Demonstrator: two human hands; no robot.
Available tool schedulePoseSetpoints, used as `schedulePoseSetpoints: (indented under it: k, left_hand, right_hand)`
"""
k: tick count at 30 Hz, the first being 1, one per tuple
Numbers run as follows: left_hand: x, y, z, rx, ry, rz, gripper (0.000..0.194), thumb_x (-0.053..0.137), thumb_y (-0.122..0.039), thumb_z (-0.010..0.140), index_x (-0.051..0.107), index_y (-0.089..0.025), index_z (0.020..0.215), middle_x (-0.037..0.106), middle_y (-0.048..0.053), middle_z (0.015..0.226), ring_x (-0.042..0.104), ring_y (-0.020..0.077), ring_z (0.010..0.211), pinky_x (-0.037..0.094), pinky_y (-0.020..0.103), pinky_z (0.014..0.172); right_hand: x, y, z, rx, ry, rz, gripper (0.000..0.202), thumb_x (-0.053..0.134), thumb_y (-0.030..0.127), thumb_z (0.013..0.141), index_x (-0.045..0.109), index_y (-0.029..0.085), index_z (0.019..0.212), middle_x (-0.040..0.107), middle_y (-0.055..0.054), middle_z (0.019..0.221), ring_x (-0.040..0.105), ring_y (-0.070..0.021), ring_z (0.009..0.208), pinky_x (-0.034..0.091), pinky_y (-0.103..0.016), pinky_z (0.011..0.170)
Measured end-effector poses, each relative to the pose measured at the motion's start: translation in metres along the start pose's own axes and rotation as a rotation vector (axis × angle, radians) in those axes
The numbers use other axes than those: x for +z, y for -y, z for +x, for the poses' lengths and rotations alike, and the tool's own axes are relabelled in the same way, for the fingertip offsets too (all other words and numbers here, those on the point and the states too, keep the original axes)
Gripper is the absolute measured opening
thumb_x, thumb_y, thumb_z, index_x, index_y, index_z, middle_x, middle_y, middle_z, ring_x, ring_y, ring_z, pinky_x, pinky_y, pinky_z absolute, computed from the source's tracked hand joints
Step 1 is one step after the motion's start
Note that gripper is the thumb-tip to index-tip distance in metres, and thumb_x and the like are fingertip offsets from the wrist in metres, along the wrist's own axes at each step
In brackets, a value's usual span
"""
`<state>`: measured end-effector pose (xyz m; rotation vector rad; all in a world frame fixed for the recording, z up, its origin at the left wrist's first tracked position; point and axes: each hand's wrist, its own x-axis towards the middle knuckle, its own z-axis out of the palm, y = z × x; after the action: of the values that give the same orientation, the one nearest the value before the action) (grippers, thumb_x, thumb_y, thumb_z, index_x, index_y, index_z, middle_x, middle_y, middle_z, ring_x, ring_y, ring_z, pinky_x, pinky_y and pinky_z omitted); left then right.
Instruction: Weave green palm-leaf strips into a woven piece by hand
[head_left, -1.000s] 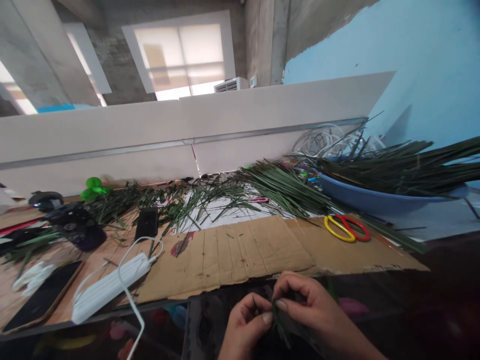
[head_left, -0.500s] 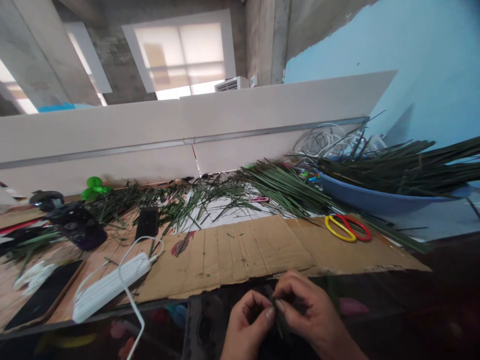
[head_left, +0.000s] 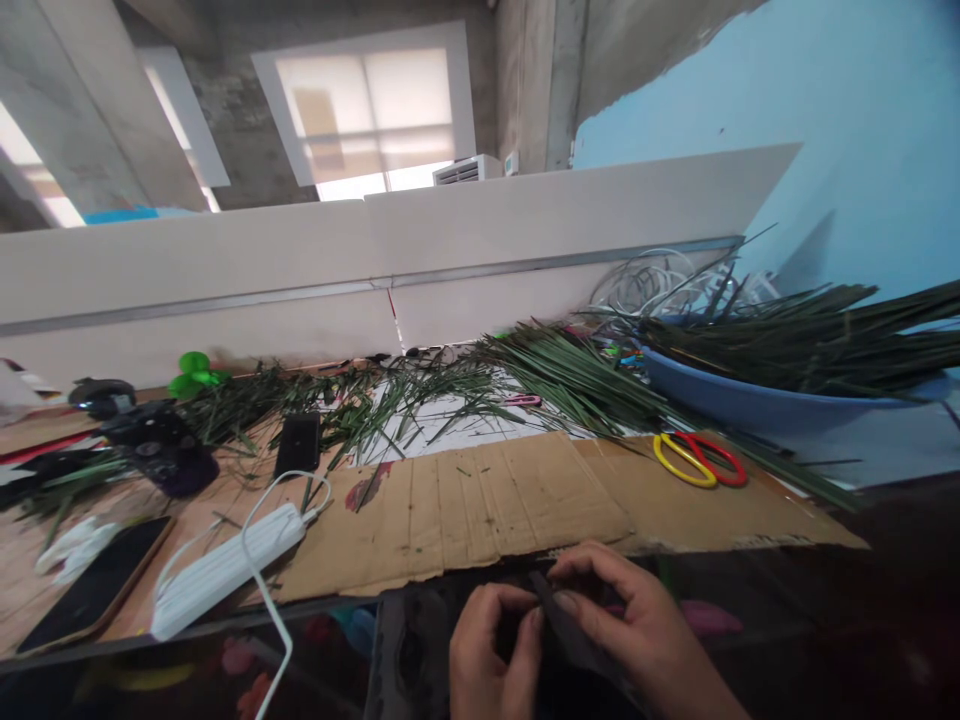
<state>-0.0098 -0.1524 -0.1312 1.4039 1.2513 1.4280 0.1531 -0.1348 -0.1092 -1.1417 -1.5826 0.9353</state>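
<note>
Both hands are close together at the bottom centre, just in front of the cardboard edge. My left hand (head_left: pixel 487 650) is curled, its thumb and index fingertips pinched at the left side of a dark leaf strip (head_left: pixel 548 600). On the other side my right hand (head_left: pixel 637 620) grips the same strip, with the thumb pressed on it and the index finger arched above. The strip's lower end is lost against dark clothing. Beyond the hands lies a cardboard sheet (head_left: pixel 487 510). Scissors (head_left: pixel 701 460) with one yellow and one red handle rest on its right part.
Cut green leaves (head_left: pixel 577 380) lie behind the cardboard. A blue basin (head_left: pixel 750 395) heaped with long leaves stands at right. Leftward are a white power strip (head_left: pixel 225 575) with its cable, a large phone (head_left: pixel 97 585), a smaller phone (head_left: pixel 298 445) and a dark bottle (head_left: pixel 161 450).
The leaf strip now shows more plainly between the hands, its tip standing up. My left fingers have shifted slightly down and apart from the right fingertips. The view has moved slightly.
</note>
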Motion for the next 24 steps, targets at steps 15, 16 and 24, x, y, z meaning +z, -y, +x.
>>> schedulePoseSetpoints:
  k: [15,16,24]
  left_hand:
    - [0.007,0.004,-0.002,0.252,-0.148,0.1,0.004,0.073,-0.024,0.08,0.075,-0.027,0.079,0.072,0.005,0.074,0.062,0.0232,0.072,0.043,0.032,0.073]
    - [0.007,0.004,-0.002,0.25,-0.142,0.102,0.004,0.073,-0.025,0.081,0.075,-0.027,0.079,0.072,0.005,0.074,0.062,0.0234,0.072,0.043,0.032,0.073]
    - [0.008,0.007,-0.002,0.272,-0.139,0.128,0.007,0.071,-0.022,0.082,0.074,-0.027,0.079,0.072,0.006,0.073,0.062,0.0235,0.071,0.043,0.032,0.072]
  right_hand:
    - [0.013,-0.002,-0.003,0.033,-0.056,0.037,0.011,0.065,0.03,0.08,0.069,0.02,0.075,0.064,-0.001,0.071,0.058,-0.0191,0.068,0.046,-0.028,0.064]
    - [0.013,-0.002,-0.003,0.035,-0.053,0.038,0.011,0.065,0.03,0.08,0.069,0.02,0.075,0.064,-0.001,0.071,0.057,-0.0189,0.068,0.045,-0.028,0.064]
    - [0.014,-0.003,-0.001,0.038,-0.044,0.053,0.013,0.062,0.03,0.081,0.066,0.02,0.074,0.063,-0.001,0.07,0.057,-0.0186,0.068,0.044,-0.027,0.062]
